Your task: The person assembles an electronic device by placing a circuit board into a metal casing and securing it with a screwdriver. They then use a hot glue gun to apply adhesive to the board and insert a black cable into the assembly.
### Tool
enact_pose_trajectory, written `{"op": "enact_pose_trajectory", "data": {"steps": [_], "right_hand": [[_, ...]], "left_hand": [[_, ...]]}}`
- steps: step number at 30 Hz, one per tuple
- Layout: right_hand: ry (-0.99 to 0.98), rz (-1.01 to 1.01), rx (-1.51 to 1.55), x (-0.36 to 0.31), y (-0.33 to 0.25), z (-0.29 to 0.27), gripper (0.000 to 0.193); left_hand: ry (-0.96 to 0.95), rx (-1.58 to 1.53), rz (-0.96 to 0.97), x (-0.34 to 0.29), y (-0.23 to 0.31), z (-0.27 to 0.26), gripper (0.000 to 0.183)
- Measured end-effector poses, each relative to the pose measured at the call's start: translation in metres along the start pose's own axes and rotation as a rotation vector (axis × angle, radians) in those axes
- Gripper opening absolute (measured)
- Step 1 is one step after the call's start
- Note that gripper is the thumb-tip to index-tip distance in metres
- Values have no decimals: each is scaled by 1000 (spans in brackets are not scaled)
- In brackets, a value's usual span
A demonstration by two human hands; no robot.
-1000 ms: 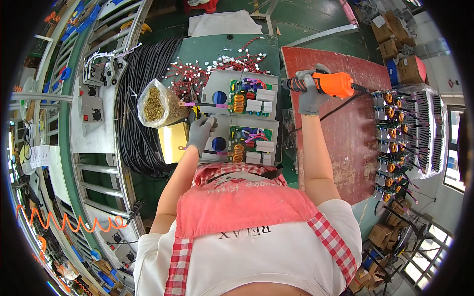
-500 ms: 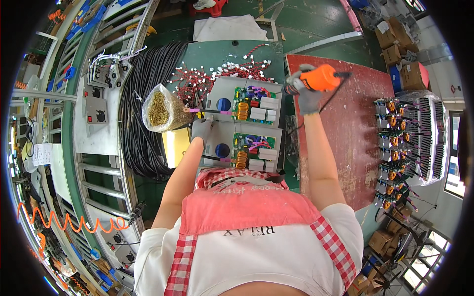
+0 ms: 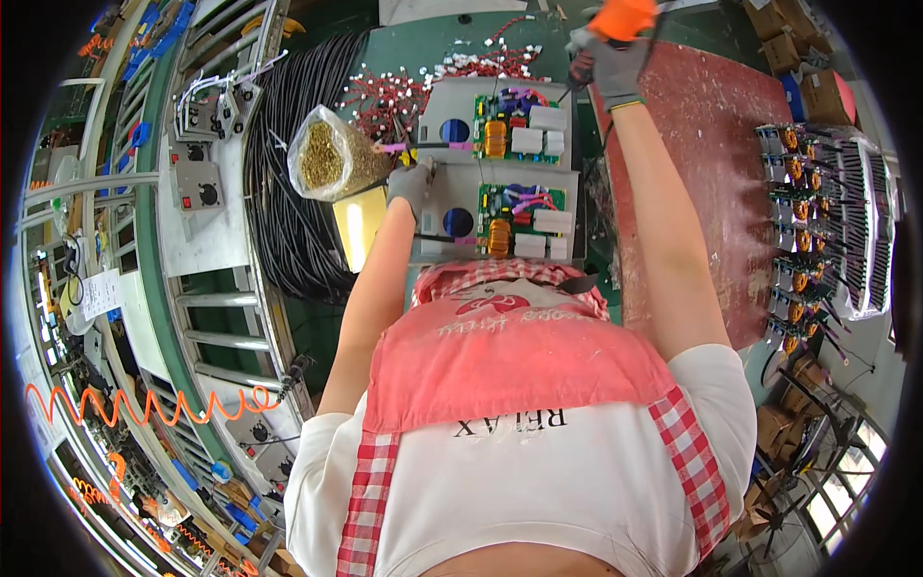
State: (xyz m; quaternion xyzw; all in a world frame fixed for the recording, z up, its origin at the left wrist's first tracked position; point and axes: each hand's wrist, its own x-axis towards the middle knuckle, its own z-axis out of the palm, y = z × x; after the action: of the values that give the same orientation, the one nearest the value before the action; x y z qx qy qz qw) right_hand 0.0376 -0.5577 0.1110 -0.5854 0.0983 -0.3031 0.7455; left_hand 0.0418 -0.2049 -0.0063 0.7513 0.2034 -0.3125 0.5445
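My right hand (image 3: 618, 72), in a grey glove, grips an orange corded power tool (image 3: 623, 17) beyond the far right corner of the plates; the top of the tool is cut off by the picture's edge. My left hand (image 3: 411, 183), also gloved, is closed at the left edge of two grey metal plates (image 3: 437, 197). A small yellow piece (image 3: 409, 156) shows by its fingertips; what they hold is hidden. On the plates sit a far green circuit board (image 3: 520, 129) and a near green circuit board (image 3: 524, 219), with copper coils and white blocks. A black lead with a pink sleeve (image 3: 392, 148) reaches left from the far plate.
An open clear bag of small brass-coloured parts (image 3: 332, 159) stands left, beside a yellow box (image 3: 361, 229) and coiled black cable (image 3: 298, 192). Red wires with white connectors (image 3: 389, 101) lie behind. A worn red board (image 3: 692, 192) is right, with stacked circuit assemblies (image 3: 796, 231) beyond.
My right hand has moved the orange tool away from the far circuit board, farther out. My left hand stays at the plates' left edge. The whole view has shifted.
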Motion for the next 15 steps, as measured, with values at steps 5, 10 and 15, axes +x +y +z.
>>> {"op": "enact_pose_trajectory", "data": {"steps": [5, 10, 15], "right_hand": [[505, -263, 4, -61, -88, -37, 24], [875, -64, -15, -143, -92, -161, 7], [1130, 18, 275, -221, -73, -238, 10]], "left_hand": [[-210, -562, 141, -58, 8, -20, 26], [-316, -796, 54, -101, -14, -34, 24], [-364, -788, -31, -116, -25, -25, 17]]}}
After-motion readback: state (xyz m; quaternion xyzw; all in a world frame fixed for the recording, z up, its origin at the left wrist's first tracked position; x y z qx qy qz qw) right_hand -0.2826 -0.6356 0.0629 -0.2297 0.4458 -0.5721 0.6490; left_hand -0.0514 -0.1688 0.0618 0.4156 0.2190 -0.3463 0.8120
